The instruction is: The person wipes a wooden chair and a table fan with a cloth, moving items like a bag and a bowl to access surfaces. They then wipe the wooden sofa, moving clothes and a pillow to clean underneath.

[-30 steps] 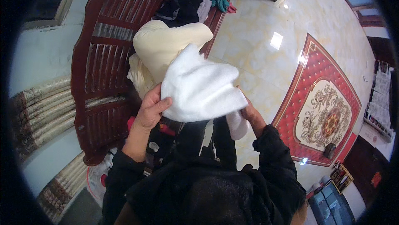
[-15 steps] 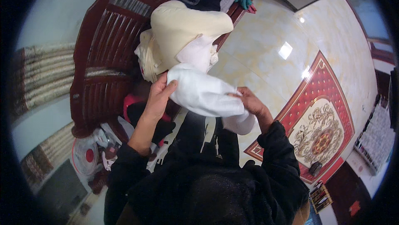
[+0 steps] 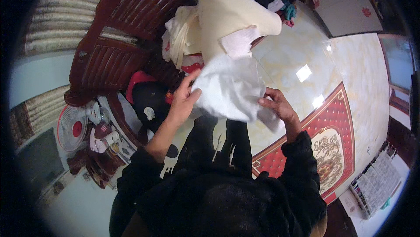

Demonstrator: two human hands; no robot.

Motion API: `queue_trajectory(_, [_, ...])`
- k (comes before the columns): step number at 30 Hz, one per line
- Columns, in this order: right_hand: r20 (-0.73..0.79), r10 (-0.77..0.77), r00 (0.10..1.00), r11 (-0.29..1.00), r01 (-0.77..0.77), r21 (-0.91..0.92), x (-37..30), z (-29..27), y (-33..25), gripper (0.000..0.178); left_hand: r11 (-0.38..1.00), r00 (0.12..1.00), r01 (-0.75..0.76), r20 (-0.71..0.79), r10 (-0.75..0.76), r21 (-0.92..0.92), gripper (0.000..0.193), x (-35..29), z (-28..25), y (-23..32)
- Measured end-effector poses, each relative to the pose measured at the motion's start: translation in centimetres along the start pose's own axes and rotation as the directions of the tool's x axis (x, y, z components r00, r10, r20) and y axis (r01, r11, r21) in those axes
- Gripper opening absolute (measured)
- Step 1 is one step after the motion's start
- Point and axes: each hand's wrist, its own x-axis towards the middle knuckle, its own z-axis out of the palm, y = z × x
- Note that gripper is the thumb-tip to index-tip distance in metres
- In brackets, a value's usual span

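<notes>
A white cloth [image 3: 227,89], soft and partly blurred by motion, hangs between my two hands above my legs. My left hand [image 3: 183,98] pinches its left edge between thumb and fingers. At the right side, my right hand [image 3: 280,106] grips the cloth, and a loose flap hangs below those fingers. Just beyond lies a large cream-coloured padded piece [image 3: 234,11] on the wooden bench, with a smaller pale pink-white cloth [image 3: 238,42] on its near side. Whether the white cloth is a garment or a plain piece cannot be made out.
The dark red wooden bench [image 3: 118,59] runs along the left. A fan [image 3: 72,128] stands at the lower left near a small table with assorted items. A black and red bundle [image 3: 148,99] sits beside my left forearm. On the tiled floor at right lies a red patterned rug [image 3: 321,138].
The white cloth has spread wider and crumpled between my hands. My view has turned, so the bench and the cream piece sit farther right. Both hands keep hold of the cloth.
</notes>
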Motion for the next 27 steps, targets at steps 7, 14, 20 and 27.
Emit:
queue_trajectory(7, [-0.156,0.087,0.984,0.814,-0.160,-0.558,4.6,5.5,8.1,0.029,0.953,0.995,-0.052,-0.068,0.075,0.297,0.024,-4.8,-8.5,1.0])
queue_trajectory(14, [0.115,-0.067,0.991,0.925,0.105,-0.365,10.6,15.6,4.4,0.035,0.908,0.941,-0.055,-0.284,0.186,0.415,0.037,-12.2,-17.5,6.0])
queue_trajectory(20, [0.335,-0.098,0.937,0.994,0.079,0.070,15.7,25.2,0.7,0.061,0.962,0.926,-0.059,-0.346,0.153,0.266,0.053,-16.6,-20.9,8.5])
queue_trajectory(27, [0.617,0.211,0.758,0.950,-0.308,0.054,15.5,29.8,4.9,0.043,0.986,0.933,0.165,-0.326,-0.153,0.009,0.052,-17.2,-28.1,-1.1])
